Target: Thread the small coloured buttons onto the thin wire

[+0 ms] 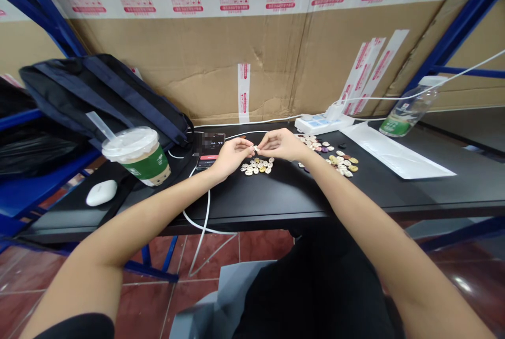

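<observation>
A small whitish button-like piece (256,149) is pinched between the fingertips of both hands, above the black table. My left hand (234,156) holds it from the left, fingers closed. From the right, my right hand (279,145) grips it with thumb and index finger. Just below the hands lies a small pile of cream and yellowish pieces (259,166). To the right, partly behind my right hand and forearm, a wider spread of cream, brown, yellow and dark pieces (342,161) covers the tabletop.
At the left are a lidded drink cup (144,157), a white case (101,192), a backpack (106,91) and a phone (211,144). A power strip (323,123), white sheet (398,150) and plastic bottle (410,110) stand right. White cables hang over the table's front edge (276,219).
</observation>
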Tool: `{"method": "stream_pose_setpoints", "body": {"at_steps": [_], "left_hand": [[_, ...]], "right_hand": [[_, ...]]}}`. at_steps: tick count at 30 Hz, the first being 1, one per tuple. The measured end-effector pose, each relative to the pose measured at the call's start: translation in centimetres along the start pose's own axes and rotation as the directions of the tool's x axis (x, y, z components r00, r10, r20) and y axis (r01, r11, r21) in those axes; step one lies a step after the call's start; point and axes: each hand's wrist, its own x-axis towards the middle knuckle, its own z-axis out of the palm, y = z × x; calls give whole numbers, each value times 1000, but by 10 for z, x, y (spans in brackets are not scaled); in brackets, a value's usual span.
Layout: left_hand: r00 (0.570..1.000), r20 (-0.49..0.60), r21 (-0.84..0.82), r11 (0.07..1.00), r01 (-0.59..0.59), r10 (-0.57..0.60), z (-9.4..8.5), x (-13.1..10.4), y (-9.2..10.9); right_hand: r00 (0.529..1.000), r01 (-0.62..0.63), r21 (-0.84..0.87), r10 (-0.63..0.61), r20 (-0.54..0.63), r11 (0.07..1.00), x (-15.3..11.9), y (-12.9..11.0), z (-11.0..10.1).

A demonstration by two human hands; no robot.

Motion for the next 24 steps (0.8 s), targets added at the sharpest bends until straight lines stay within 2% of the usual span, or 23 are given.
{"method": "stream_pose_setpoints", "body": {"at_steps": [5,11,24], "left_hand": [[999,31,18,999,-36,36,0,-1,1],[991,78,52,992,-116,112,-2,0,-2],[987,105,112,985,-132,120,-4,-4,9]], "right_hand": [[1000,14,6,-13,-28,1000,0,-3,0],[998,-36,34,38,-51,999,1,-5,-1],[997,-22,93,28,-67,995,-2,-6,0]]}}
